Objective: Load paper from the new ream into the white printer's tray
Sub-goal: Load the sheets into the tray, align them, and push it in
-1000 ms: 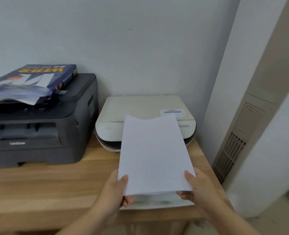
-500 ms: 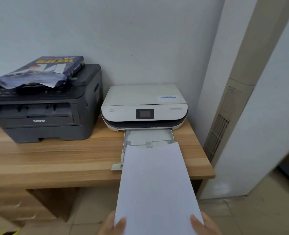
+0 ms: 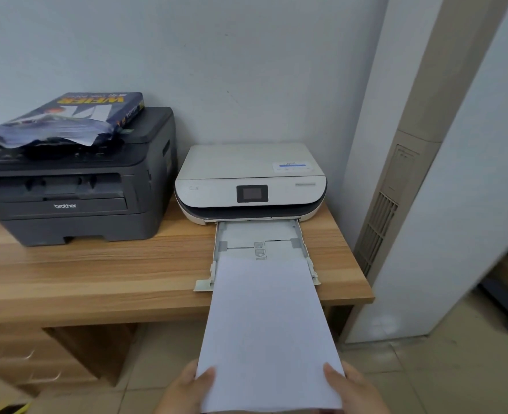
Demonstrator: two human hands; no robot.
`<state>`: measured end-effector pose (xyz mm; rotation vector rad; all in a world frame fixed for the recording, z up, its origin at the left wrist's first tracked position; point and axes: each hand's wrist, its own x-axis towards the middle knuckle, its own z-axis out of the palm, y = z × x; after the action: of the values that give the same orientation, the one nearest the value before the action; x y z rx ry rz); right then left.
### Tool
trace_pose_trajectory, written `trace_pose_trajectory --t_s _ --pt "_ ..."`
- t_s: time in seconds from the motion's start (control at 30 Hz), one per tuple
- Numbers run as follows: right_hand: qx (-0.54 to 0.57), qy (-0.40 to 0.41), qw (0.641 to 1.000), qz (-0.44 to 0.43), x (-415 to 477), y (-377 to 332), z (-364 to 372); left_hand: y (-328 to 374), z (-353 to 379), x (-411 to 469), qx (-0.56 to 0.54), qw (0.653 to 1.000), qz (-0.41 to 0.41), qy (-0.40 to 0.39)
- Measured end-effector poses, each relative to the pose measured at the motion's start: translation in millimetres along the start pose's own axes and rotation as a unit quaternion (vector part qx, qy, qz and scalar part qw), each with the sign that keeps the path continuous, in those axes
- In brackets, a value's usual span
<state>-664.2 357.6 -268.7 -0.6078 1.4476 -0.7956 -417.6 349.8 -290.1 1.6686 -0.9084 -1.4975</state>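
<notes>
A stack of white paper (image 3: 269, 327) is held at its near corners by my left hand (image 3: 184, 389) and my right hand (image 3: 355, 389). Its far edge lies over the front part of the pulled-out tray (image 3: 258, 237) of the white printer (image 3: 249, 180). The tray's back part shows bare, with its side guides visible. The opened blue ream (image 3: 67, 118) lies on top of the dark printer at the left, its wrapper torn at the near end.
A dark grey Brother printer (image 3: 76, 198) stands left of the white one on the wooden desk (image 3: 97, 279). Drawers (image 3: 23, 360) sit under the desk at the left. A white standing air-conditioner unit (image 3: 411, 204) flanks the desk's right end. Tiled floor lies below.
The view has pulled back and down from the desk. The paper stack, earlier raised in front of the printer, now lies flatter with its far edge over the tray's front.
</notes>
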Motion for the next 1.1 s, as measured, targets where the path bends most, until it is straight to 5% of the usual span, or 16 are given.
trace_pose_trajectory --t_s 0.2,0.9,1.1 --pt "0.035 -0.008 0.999 0.038 11.1 -6.9 -2.4 6.5 0.5 -1.4 -0.021 0.997 -0.008 -0.073" --pt "0.002 -0.051 0.999 0.001 26.1 -14.3 -3.4 13.0 1.0 14.0 -0.025 0.998 -0.054 -0.015" --pt "0.022 -0.016 0.999 0.036 31.8 -16.2 -1.9 14.5 2.3 16.8 -0.038 0.995 -0.066 -0.067"
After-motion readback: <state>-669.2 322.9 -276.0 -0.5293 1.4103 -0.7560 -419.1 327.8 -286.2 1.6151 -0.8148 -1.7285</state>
